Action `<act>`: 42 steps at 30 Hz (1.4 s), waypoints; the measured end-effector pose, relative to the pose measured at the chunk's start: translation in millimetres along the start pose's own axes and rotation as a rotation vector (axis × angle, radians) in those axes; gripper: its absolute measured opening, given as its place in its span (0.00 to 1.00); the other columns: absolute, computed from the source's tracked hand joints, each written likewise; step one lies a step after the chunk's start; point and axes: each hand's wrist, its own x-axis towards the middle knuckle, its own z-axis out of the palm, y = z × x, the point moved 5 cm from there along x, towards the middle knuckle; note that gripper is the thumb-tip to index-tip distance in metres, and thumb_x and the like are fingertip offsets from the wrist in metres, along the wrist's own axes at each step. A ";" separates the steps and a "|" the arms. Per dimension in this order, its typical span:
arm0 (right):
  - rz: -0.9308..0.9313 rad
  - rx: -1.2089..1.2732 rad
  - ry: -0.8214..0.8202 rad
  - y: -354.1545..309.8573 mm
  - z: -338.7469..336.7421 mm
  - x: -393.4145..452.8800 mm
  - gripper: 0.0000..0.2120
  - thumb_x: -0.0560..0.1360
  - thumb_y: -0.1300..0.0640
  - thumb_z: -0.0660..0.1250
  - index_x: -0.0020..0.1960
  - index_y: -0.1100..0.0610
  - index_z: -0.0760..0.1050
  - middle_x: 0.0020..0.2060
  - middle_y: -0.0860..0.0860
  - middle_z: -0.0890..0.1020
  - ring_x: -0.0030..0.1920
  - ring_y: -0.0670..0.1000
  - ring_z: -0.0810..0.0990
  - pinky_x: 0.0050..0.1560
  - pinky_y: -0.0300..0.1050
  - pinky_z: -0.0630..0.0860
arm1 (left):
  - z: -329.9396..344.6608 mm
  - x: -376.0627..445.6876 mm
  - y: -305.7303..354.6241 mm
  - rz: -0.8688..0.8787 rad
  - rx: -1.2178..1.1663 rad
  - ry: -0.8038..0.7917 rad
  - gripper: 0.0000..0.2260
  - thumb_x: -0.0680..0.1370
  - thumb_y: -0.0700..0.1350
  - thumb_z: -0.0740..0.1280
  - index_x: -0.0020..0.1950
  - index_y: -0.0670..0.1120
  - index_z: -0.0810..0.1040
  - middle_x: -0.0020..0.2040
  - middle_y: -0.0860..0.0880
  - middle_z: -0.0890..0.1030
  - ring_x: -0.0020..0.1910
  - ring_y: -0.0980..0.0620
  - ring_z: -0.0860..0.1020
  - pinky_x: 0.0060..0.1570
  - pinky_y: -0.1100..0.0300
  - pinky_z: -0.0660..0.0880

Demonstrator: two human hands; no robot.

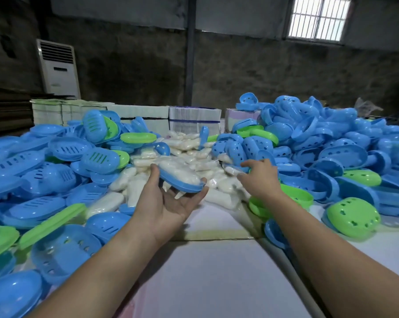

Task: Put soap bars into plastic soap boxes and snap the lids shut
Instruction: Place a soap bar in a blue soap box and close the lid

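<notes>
Partly hidden — right hand [260,177] fingertips among blue lids [239,150].

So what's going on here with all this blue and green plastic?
A person is packing soap into plastic boxes. The left hand holds a blue tray with a wrapped soap bar lying in it, no lid on yet. The right hand reaches into the pile on the right, fingers on a blue lid. Loose soap bars lie heaped between the piles of boxes on the table.
</notes>
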 end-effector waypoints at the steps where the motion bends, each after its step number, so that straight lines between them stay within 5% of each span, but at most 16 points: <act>1: 0.044 -0.101 -0.062 6.3 4.1 6.7 0.21 0.75 0.49 0.64 0.68 0.46 0.73 0.68 0.58 0.67 0.70 0.62 0.62 0.68 0.55 0.63 | 0.1 0.2 -0.4 -0.007 0.004 0.000 0.20 0.79 0.61 0.67 0.55 0.44 0.82 0.58 0.35 0.84 0.51 0.27 0.83 0.38 0.36 0.83; 6: 0.141 -0.315 -0.168 29.1 16.1 27.8 0.21 0.75 0.49 0.59 0.68 0.49 0.71 0.72 0.57 0.64 0.73 0.64 0.57 0.68 0.62 0.61 | -3.4 2.8 -3.2 -0.032 0.035 0.021 0.20 0.78 0.61 0.67 0.55 0.44 0.82 0.55 0.36 0.85 0.50 0.28 0.83 0.38 0.36 0.83; 12: 0.019 -0.325 -0.150 33.6 22.4 36.3 0.05 0.77 0.56 0.56 0.49 0.56 0.69 0.58 0.59 0.75 0.61 0.62 0.71 0.60 0.54 0.65 | -3.9 4.3 -0.5 -0.020 0.046 0.025 0.20 0.78 0.62 0.67 0.55 0.45 0.82 0.55 0.36 0.85 0.49 0.28 0.84 0.36 0.38 0.83; 15: -0.036 -0.236 -0.008 28.8 12.3 31.7 0.04 0.75 0.59 0.61 0.45 0.58 0.73 0.52 0.60 0.78 0.54 0.63 0.75 0.50 0.50 0.69 | -3.4 3.7 -1.8 -0.028 0.052 0.024 0.21 0.78 0.62 0.67 0.53 0.44 0.83 0.56 0.36 0.85 0.52 0.28 0.83 0.41 0.36 0.82; 18: -0.057 -0.054 0.115 25.6 2.3 26.4 0.13 0.73 0.61 0.65 0.55 0.58 0.82 0.53 0.57 0.80 0.54 0.61 0.78 0.50 0.50 0.76 | -3.2 2.5 -0.6 -0.018 0.064 0.028 0.21 0.79 0.62 0.66 0.52 0.44 0.82 0.57 0.36 0.84 0.54 0.28 0.82 0.43 0.36 0.81; 20: -0.125 0.029 0.148 17.5 -1.8 22.0 0.12 0.73 0.63 0.66 0.53 0.55 0.84 0.50 0.52 0.78 0.52 0.57 0.78 0.48 0.45 0.72 | -3.3 1.3 0.7 -0.010 0.056 0.029 0.21 0.79 0.62 0.66 0.52 0.44 0.82 0.55 0.36 0.85 0.53 0.28 0.82 0.42 0.36 0.82; 25: -0.268 0.204 0.143 -11.8 -10.1 4.7 0.12 0.69 0.65 0.72 0.43 0.48 0.77 0.46 0.50 0.74 0.44 0.53 0.74 0.42 0.46 0.71 | -2.2 1.8 2.6 -0.008 0.057 0.010 0.20 0.79 0.62 0.66 0.54 0.44 0.81 0.58 0.36 0.83 0.52 0.28 0.83 0.37 0.38 0.83; 30: -0.163 0.883 -0.044 -49.8 -28.7 -21.5 0.20 0.66 0.67 0.75 0.48 0.44 0.80 0.45 0.52 0.77 0.37 0.52 0.76 0.30 0.38 0.73 | -3.0 2.8 6.2 0.001 0.053 0.009 0.22 0.79 0.62 0.66 0.50 0.43 0.83 0.54 0.36 0.85 0.48 0.28 0.84 0.32 0.40 0.83; 32: -0.113 1.064 -0.201 -60.7 -26.1 -32.4 0.25 0.65 0.67 0.75 0.53 0.42 0.82 0.52 0.57 0.78 0.41 0.55 0.78 0.37 0.45 0.75 | -2.7 3.5 7.9 0.008 0.049 0.002 0.23 0.79 0.63 0.66 0.46 0.43 0.85 0.51 0.36 0.86 0.48 0.29 0.84 0.31 0.40 0.82; 35: -0.036 1.318 -0.493 -67.1 -7.3 -53.2 0.28 0.65 0.69 0.74 0.59 0.44 0.81 0.55 0.58 0.79 0.35 0.51 0.80 0.25 0.39 0.69 | -2.1 5.2 9.4 0.035 0.047 -0.010 0.27 0.79 0.63 0.65 0.35 0.43 0.87 0.46 0.39 0.87 0.45 0.34 0.85 0.34 0.38 0.83; 38: -0.019 1.348 -0.601 -68.7 6.6 -67.9 0.29 0.68 0.68 0.74 0.65 0.48 0.77 0.53 0.57 0.79 0.33 0.49 0.77 0.22 0.37 0.63 | -1.4 4.1 8.5 0.056 0.064 -0.010 0.28 0.80 0.63 0.64 0.37 0.42 0.88 0.44 0.41 0.88 0.42 0.38 0.86 0.38 0.37 0.82; 42: -0.192 1.004 -0.440 -65.5 5.3 -75.6 0.20 0.70 0.58 0.77 0.59 0.43 0.79 0.49 0.47 0.84 0.36 0.44 0.80 0.28 0.34 0.70 | -2.5 0.1 2.2 0.040 0.196 0.020 0.25 0.80 0.65 0.61 0.53 0.45 0.82 0.48 0.41 0.88 0.43 0.41 0.87 0.34 0.43 0.84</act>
